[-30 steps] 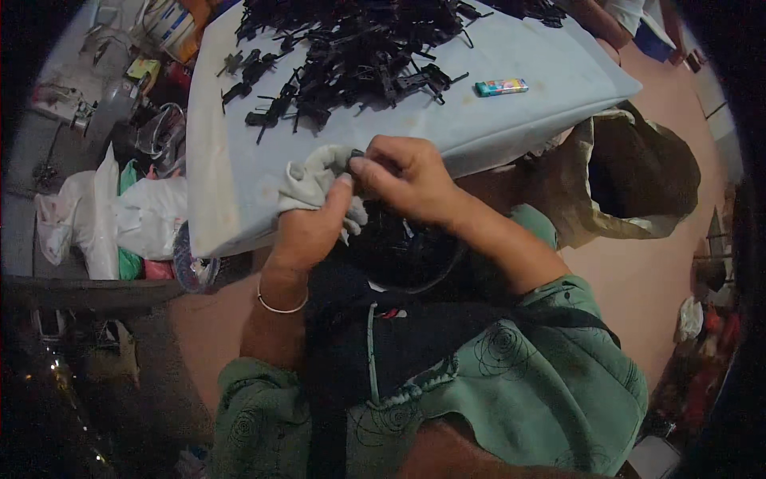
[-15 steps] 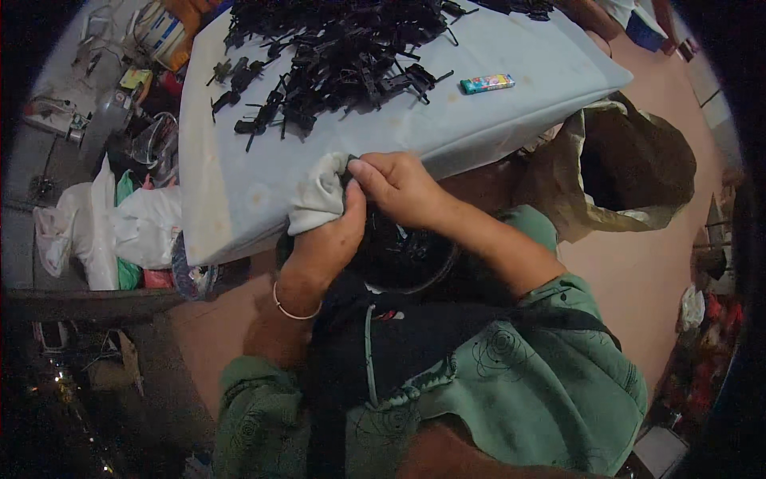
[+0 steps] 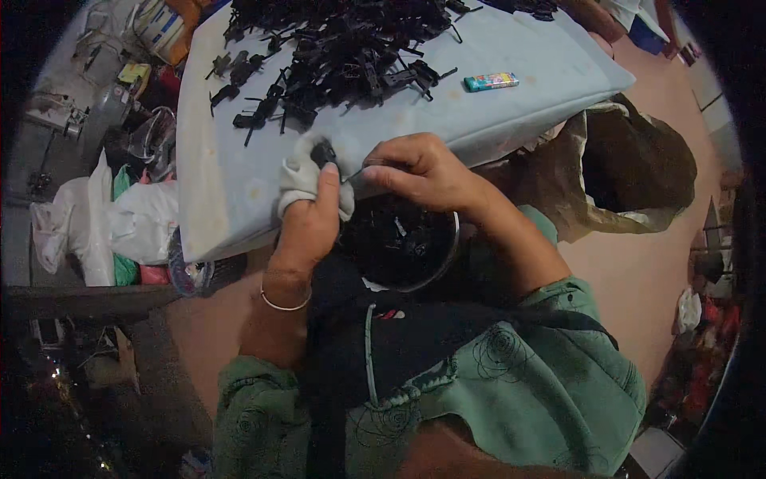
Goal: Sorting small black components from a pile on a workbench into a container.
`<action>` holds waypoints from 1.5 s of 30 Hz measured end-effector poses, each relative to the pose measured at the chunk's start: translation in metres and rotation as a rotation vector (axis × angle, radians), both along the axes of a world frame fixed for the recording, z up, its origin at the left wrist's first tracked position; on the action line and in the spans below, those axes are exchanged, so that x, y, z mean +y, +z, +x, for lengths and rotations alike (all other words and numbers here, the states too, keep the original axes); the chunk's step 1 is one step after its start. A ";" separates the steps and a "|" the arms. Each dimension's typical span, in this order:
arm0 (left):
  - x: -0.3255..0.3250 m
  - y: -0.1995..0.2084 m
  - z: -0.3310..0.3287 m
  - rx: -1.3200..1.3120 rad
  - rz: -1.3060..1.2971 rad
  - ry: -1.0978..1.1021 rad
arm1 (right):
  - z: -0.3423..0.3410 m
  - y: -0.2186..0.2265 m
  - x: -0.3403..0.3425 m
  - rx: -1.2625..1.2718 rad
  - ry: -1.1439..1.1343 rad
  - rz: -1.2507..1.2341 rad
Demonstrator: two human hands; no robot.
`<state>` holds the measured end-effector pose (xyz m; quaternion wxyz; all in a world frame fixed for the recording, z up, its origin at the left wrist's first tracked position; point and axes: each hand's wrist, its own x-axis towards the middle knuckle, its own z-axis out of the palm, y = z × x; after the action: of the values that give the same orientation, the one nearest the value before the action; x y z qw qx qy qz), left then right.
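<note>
My left hand [image 3: 313, 223], below the near edge of the table, is closed on a small black plastic part [image 3: 323, 153]. A bunched white cloth [image 3: 298, 177] wraps around its fingers and lies behind the part. The thumb presses the part against the cloth. Just to the right, my right hand [image 3: 421, 166] pinches a thin dark strip [image 3: 357, 173] that reaches toward the part; whether the two are joined I cannot tell. Under my hands sits a dark round basin [image 3: 456, 239] with black pieces in it, partly hidden by my left hand.
A pile of black plastic parts [image 3: 351, 60] covers the far side of the pale-covered table [image 3: 231, 176]. A small colourful packet [image 3: 491, 81] lies right of it. An open brown sack [image 3: 586, 209] stands at right, white plastic bags [image 3: 144, 227] at left.
My hands have drawn apart. My left hand has shifted slightly left with the cloth, and the black part now shows on it. My right hand has moved a little right, still pinching.
</note>
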<state>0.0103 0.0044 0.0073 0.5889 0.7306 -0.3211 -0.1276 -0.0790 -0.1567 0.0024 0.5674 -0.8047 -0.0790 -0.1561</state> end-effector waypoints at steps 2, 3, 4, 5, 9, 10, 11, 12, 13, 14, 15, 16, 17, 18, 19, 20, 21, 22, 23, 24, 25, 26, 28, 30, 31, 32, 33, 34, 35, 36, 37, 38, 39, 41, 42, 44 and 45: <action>-0.002 0.002 -0.004 -0.255 0.088 -0.003 | 0.002 -0.005 0.002 -0.009 -0.006 0.055; -0.003 0.010 -0.010 -0.046 0.036 -0.110 | 0.003 -0.007 0.003 -0.020 -0.012 0.110; -0.004 0.017 -0.014 0.163 -0.016 -0.216 | 0.004 -0.008 0.005 -0.020 -0.015 0.111; -0.007 0.021 -0.017 0.163 -0.014 -0.219 | 0.004 -0.008 0.008 0.037 -0.045 0.170; -0.009 0.023 -0.018 0.236 0.026 -0.236 | 0.003 -0.002 0.009 0.099 -0.071 0.148; -0.009 0.020 -0.016 0.209 0.017 -0.218 | 0.003 -0.003 0.008 0.098 -0.071 0.148; -0.010 0.015 -0.014 0.208 0.017 -0.219 | 0.004 -0.004 0.008 0.021 -0.085 0.035; -0.010 0.010 -0.010 0.118 0.034 -0.207 | 0.005 -0.006 0.007 -0.056 -0.097 -0.078; -0.010 0.005 -0.008 0.028 0.052 -0.195 | 0.005 -0.006 0.009 -0.056 -0.097 -0.078; -0.010 0.003 -0.009 0.027 0.052 -0.195 | 0.005 -0.006 0.011 -0.030 -0.111 -0.102; -0.011 0.001 -0.011 -0.148 0.098 -0.164 | 0.005 -0.007 0.014 -0.003 -0.126 -0.126; -0.011 -0.001 -0.013 -0.323 0.144 -0.132 | 0.005 -0.009 0.017 -0.003 -0.128 -0.126; -0.010 -0.005 -0.013 -0.324 0.144 -0.134 | 0.007 -0.012 0.020 -0.030 -0.144 -0.077; -0.009 -0.010 -0.014 -0.350 0.119 -0.113 | 0.008 -0.014 0.022 -0.057 -0.163 -0.030; -0.009 -0.012 -0.014 -0.377 0.095 -0.092 | 0.009 -0.016 0.025 -0.057 -0.168 -0.032; -0.009 -0.012 -0.013 -0.378 0.093 -0.097 | 0.009 -0.017 0.028 -0.105 -0.178 -0.026; -0.008 -0.009 -0.013 -0.408 0.127 -0.091 | 0.009 -0.018 0.030 -0.152 -0.188 -0.020; -0.008 -0.006 -0.013 -0.438 0.162 -0.084 | 0.008 -0.017 0.029 -0.152 -0.193 -0.020; -0.008 -0.002 -0.014 -0.439 0.160 -0.089 | 0.007 -0.015 0.027 -0.064 -0.126 0.084; -0.008 0.003 -0.014 -0.412 0.165 -0.123 | 0.007 -0.012 0.024 0.023 -0.053 0.185; -0.008 0.007 -0.014 -0.384 0.170 -0.158 | 0.007 -0.010 0.017 0.021 -0.053 0.182; -0.007 0.011 -0.014 -0.386 0.167 -0.157 | 0.006 -0.008 0.004 -0.002 -0.168 -0.036; -0.002 0.016 -0.012 -0.034 0.382 -0.323 | 0.007 -0.005 -0.020 -0.028 -0.520 -0.357; 0.004 0.006 -0.004 -0.377 0.371 -0.408 | 0.010 -0.001 -0.048 0.070 -0.861 -0.589; 0.004 0.005 -0.004 -0.717 0.357 -0.493 | 0.012 -0.001 -0.058 0.173 -0.955 -0.716; 0.002 0.010 -0.007 -0.727 0.432 -0.503 | 0.015 -0.003 -0.063 0.176 -0.956 -0.715; 0.003 0.008 -0.006 -0.728 0.433 -0.500 | 0.018 -0.004 -0.066 0.219 -0.921 -0.793; 0.003 0.005 -0.006 -0.638 0.396 -0.456 | 0.020 -0.006 -0.067 0.262 -0.885 -0.871; 0.004 0.003 -0.005 -0.549 0.358 -0.412 | 0.020 -0.008 -0.065 0.260 -0.884 -0.871; 0.002 0.003 -0.005 -0.550 0.358 -0.412 | 0.020 -0.011 -0.062 0.178 -0.812 -0.853; 0.000 0.003 -0.006 -0.369 0.343 -0.366 | 0.019 -0.015 -0.058 0.098 -0.741 -0.834; -0.002 0.004 -0.007 -0.189 0.325 -0.319 | 0.020 -0.018 -0.053 0.115 -0.718 -0.835; -0.001 0.001 -0.006 -0.190 0.326 -0.315 | 0.018 -0.015 -0.047 0.112 -0.715 -0.835; -0.001 -0.008 -0.004 -0.111 0.275 -0.276 | 0.014 -0.007 -0.040 0.184 -0.686 -0.825; -0.002 -0.007 -0.005 -0.111 0.273 -0.277 | 0.012 -0.007 -0.041 0.183 -0.687 -0.827; -0.004 -0.004 -0.009 0.077 0.199 -0.275 | 0.005 -0.008 -0.047 0.134 -0.709 -0.803; -0.006 -0.003 -0.010 0.074 0.198 -0.274 | 0.003 -0.008 -0.048 0.131 -0.710 -0.803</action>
<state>0.0000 -0.0013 0.0046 0.5025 0.7292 -0.3817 -0.2646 -0.0758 -0.2045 -0.0056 0.1311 -0.9435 0.1802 -0.2452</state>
